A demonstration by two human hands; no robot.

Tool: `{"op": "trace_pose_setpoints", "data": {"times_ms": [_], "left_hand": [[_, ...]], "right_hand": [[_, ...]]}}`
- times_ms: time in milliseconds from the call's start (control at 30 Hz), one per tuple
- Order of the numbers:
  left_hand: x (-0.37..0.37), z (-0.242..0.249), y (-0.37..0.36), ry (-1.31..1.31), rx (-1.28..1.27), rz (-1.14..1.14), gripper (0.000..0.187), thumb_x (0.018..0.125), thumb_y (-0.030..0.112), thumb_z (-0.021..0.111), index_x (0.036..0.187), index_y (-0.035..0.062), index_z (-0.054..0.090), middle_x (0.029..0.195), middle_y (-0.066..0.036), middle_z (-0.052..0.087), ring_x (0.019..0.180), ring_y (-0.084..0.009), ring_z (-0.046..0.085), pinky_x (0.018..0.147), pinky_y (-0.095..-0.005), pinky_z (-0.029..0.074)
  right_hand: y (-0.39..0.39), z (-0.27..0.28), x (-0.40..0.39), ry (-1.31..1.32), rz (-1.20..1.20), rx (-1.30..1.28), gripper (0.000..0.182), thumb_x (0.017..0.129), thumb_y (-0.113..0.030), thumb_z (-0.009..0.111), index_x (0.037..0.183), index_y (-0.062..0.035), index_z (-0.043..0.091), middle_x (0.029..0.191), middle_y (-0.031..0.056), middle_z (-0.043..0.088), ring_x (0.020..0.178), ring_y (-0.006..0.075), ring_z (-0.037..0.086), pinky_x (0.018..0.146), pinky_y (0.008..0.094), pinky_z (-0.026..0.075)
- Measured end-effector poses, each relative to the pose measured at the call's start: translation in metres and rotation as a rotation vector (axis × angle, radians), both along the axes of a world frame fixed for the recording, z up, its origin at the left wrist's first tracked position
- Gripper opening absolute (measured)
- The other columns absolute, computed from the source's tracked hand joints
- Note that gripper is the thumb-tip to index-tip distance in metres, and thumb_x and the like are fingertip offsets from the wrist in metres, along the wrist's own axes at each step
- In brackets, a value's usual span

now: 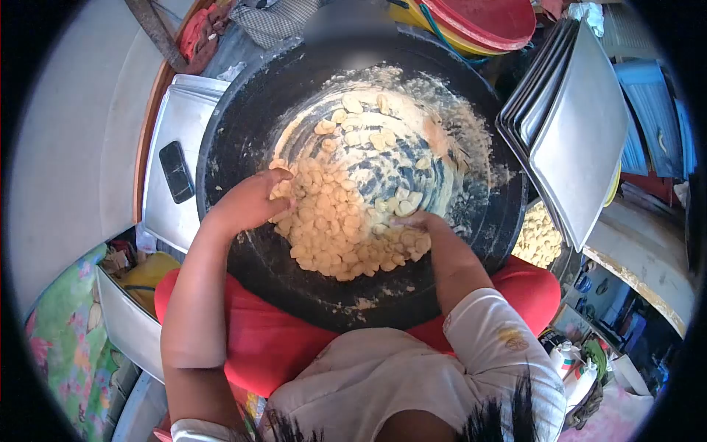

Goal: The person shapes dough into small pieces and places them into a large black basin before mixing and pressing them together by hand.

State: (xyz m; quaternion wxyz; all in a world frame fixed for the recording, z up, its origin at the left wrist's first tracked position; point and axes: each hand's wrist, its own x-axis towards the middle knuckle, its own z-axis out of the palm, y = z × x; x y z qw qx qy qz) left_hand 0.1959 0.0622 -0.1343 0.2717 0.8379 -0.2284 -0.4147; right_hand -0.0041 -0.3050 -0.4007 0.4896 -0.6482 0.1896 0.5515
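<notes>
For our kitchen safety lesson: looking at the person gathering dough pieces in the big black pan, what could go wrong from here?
1. The black pan seems to rest on the person's lap, so a hard push from either hand might tip it.
2. The left hand and right hand sweep the dough pieces toward the near rim, where some may spill.
3. The phone lies beside the floury pan and could get dusted.
</notes>
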Motion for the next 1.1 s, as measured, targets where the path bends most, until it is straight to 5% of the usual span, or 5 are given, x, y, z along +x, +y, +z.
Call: {"op": "trace_pose_setpoints", "data": {"times_ms": [133, 233, 567, 733, 1100], "left_hand": [[-0.002, -0.007, 0.001, -0.022, -0.026, -0.033, 0.047, 0.081, 0.022, 0.062, 0.120, -0.0009, 0.050, 0.117, -0.019, 0.054, 0.107, -0.0304, 0.054, 0.091, -0.0349, 0.042], [0.000, -0.008, 0.002, 0.021, -0.035, 0.017, 0.053, 0.079, 0.033, 0.062, 0.120, 0.0002, 0.051, 0.119, -0.024, 0.053, 0.114, -0.0346, 0.049, 0.096, -0.0368, 0.038], [-0.050, 0.016, -0.021, 0.520, -0.125, 0.157, 0.075, 0.078, 0.060, 0.056, 0.132, 0.0093, 0.040, 0.127, -0.018, 0.048, 0.111, -0.0310, 0.051, 0.086, -0.0419, 0.046], [-0.118, -0.001, -0.051, 1.290, -0.712, 0.513, 0.069, 0.082, 0.045, 0.059, 0.135, 0.0088, 0.034, 0.121, -0.014, 0.052, 0.108, -0.0265, 0.055, 0.082, -0.0442, 0.051], [-0.194, 0.057, -0.053, 1.122, -1.084, 0.552, 0.057, 0.076, 0.020, 0.058, 0.128, 0.0104, 0.036, 0.119, -0.016, 0.050, 0.101, -0.0287, 0.057, 0.080, -0.0468, 0.051]], "right_hand": [[0.061, 0.011, -0.009, 0.151, 0.168, -0.151, 0.109, 0.053, -0.068, 0.072, 0.127, 0.0080, 0.043, 0.137, 0.0241, 0.037, 0.126, 0.0293, 0.038, 0.100, 0.0414, 0.034], [0.078, 0.035, -0.001, 0.067, 0.426, -0.195, 0.059, 0.066, -0.052, 0.070, 0.109, -0.0121, 0.066, 0.120, 0.0139, 0.057, 0.098, 0.0237, 0.058, 0.089, 0.0337, 0.043], [0.100, 0.217, 0.051, 0.012, -0.268, 0.447, 0.061, 0.069, -0.026, 0.072, 0.121, -0.0040, 0.050, 0.126, 0.0105, 0.047, 0.114, 0.0245, 0.046, 0.091, 0.0316, 0.040], [0.117, 0.315, 0.038, -0.389, -0.467, 0.480, 0.061, 0.076, -0.025, 0.071, 0.128, -0.0068, 0.044, 0.114, 0.0087, 0.053, 0.107, 0.0176, 0.051, 0.091, 0.0318, 0.040], [0.081, 0.360, -0.032, -0.919, -0.471, 0.251, 0.035, 0.084, -0.011, 0.062, 0.118, -0.0046, 0.053, 0.104, 0.0070, 0.055, 0.091, 0.0142, 0.054, 0.077, 0.0268, 0.047]]}}
